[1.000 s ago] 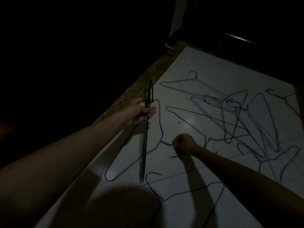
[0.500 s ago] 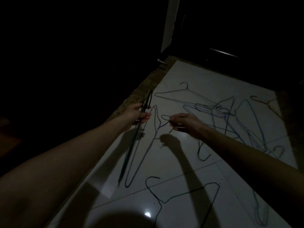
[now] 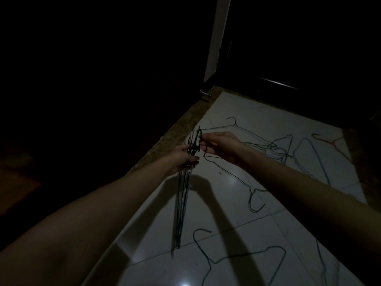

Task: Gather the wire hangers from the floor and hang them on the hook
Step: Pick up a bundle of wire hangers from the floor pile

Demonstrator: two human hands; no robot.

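A bundle of thin dark wire hangers (image 3: 182, 195) is gripped by the left hand (image 3: 182, 158) above the glossy white tiled floor (image 3: 237, 203). A hanger hook is pinched by the right hand (image 3: 218, 146). More bent wire hangers (image 3: 288, 153) lie scattered on the tiles.

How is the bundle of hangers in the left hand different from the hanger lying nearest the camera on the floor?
The bundle of hangers hangs edge-on and narrow from the left hand, off the tiles; the nearest floor hanger lies flat, showing its full outline. The bundle is several wires, the floor hanger one. Both are thin dark wire.
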